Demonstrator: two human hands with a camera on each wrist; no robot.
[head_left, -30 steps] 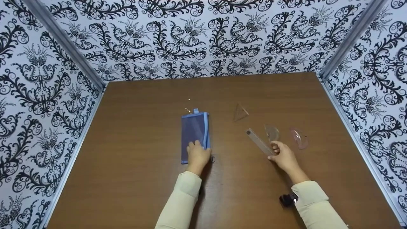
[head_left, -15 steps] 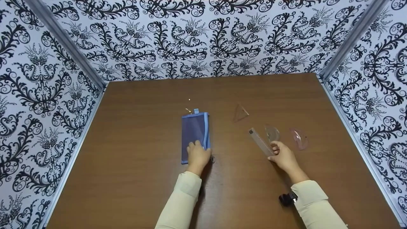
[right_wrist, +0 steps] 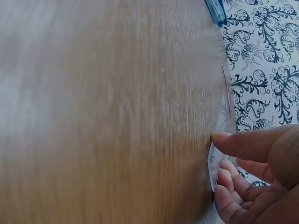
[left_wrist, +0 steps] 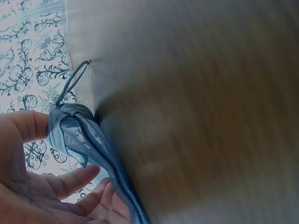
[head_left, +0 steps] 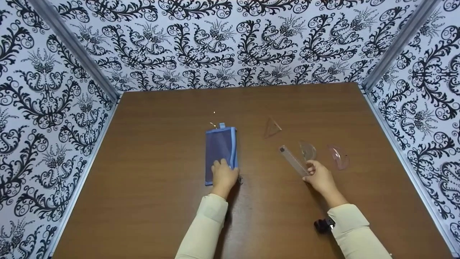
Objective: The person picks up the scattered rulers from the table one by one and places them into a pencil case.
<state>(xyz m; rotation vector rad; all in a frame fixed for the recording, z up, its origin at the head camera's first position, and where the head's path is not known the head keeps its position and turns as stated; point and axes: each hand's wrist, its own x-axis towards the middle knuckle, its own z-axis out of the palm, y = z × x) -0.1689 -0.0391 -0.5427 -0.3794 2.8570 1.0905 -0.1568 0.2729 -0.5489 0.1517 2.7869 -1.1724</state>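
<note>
The left hand grips a blue mesh pouch near its closer right corner, thumb at the edge; the right hand pinches a clear ruler by its near end. The pouch lies on the brown table, well left of the ruler. Just beyond the right hand sits a clear protractor, a pink protractor to its right. Farther off lies a transparent triangle, then a patterned wall behind the table.
</note>
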